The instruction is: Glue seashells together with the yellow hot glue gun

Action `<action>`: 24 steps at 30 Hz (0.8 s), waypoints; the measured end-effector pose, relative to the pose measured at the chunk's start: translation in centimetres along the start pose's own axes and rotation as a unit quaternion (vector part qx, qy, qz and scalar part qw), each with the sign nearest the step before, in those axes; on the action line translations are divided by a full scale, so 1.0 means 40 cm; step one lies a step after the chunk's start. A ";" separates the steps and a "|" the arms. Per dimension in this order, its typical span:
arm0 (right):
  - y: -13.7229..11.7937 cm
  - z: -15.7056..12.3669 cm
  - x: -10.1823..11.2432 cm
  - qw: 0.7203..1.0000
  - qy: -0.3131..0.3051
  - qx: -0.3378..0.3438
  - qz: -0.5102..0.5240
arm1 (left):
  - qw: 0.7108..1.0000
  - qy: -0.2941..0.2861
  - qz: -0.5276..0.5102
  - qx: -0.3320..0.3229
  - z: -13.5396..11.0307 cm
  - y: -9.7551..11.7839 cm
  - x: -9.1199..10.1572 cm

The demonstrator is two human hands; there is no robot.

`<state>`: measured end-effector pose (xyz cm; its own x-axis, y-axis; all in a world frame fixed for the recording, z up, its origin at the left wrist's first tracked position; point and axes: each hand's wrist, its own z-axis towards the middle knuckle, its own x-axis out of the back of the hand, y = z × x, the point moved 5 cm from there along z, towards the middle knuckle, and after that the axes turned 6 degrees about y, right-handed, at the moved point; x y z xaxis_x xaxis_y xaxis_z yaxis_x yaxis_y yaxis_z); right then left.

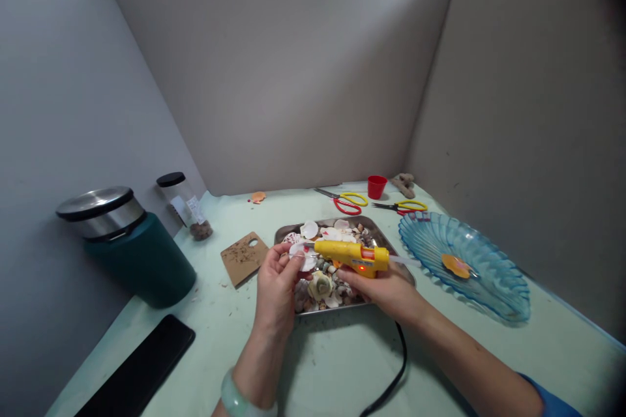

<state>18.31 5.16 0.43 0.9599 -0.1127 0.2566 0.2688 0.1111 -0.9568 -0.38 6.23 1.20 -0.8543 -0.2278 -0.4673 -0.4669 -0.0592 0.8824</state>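
Note:
My right hand (379, 287) is wrapped round a yellow hot glue gun (342, 251), its red light lit and a clear glue stick (405, 261) poking out of the back. The gun's nozzle points left, close to a white seashell (302, 260) pinched in the fingers of my left hand (278, 280). A small red spot shows on that shell near the nozzle. I cannot tell whether the tip touches it. Below both hands lies a metal tray (386, 234) full of assorted shells and small stones, partly hidden by the gun and hands.
To the right stands a blue scalloped glass dish (493, 273) holding an orange shell (456, 266). Scissors (348, 200), pliers-like snips (401, 207) and a red cup (376, 187) lie behind. Leftward are a brown board (242, 259), jar (188, 208), teal flask (141, 260) and black phone (139, 368). A black cord (398, 371) trails frontward.

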 end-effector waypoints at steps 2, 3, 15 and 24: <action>-0.003 -0.001 -0.001 1.000 -0.001 0.001 0.002 | 1.000 -0.002 0.001 0.000 0.000 -0.001 0.000; -0.006 -0.001 -0.001 1.000 -0.001 0.001 0.001 | 1.000 0.000 0.001 -0.002 0.000 0.000 0.001; -0.002 -0.001 0.004 0.999 -0.007 -0.020 -0.034 | 1.000 0.011 -0.007 0.009 0.005 0.004 0.003; 0.015 0.006 -0.002 1.000 0.005 -0.021 0.013 | 0.999 -0.021 0.026 -0.002 0.007 -0.005 -0.001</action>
<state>18.42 5.48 -0.13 0.9658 -0.1193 0.2304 0.2400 0.0728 -0.9681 -0.30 6.51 1.01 -0.8868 -0.1888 -0.4219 -0.4201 -0.0514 0.9060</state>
